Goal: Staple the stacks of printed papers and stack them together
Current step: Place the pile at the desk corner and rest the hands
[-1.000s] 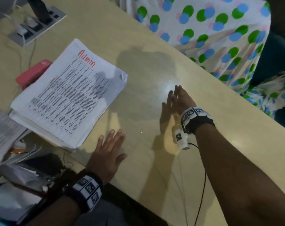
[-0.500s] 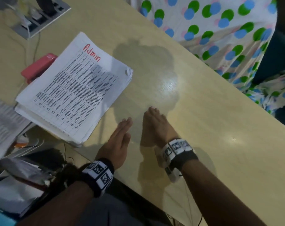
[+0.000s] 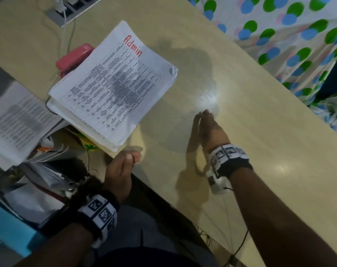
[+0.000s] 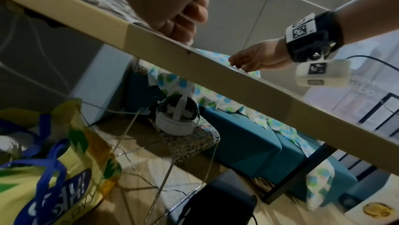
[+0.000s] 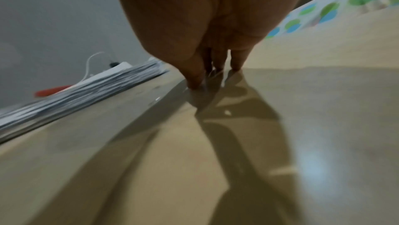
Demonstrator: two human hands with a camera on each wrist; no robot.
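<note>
My right hand (image 3: 210,130) stands edge-on with straight fingers touching the tabletop (image 3: 260,151), holding nothing, probably sweeping loose bits toward the edge. My left hand (image 3: 123,166) cups loosely at that edge, empty. The "Admin" paper stack (image 3: 113,87) lies left, half covering the red stapler (image 3: 73,56).

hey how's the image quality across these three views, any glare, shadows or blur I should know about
Head view: dim overall, a bright glare patch on the table just beyond the right hand, and a hand-shaped shadow over the Admin paper stack. Left wrist view: dark and low in contrast, the left hand looming large. Right wrist view: motion-blurred, paper edges smeared, strong finger shadows.
</note>
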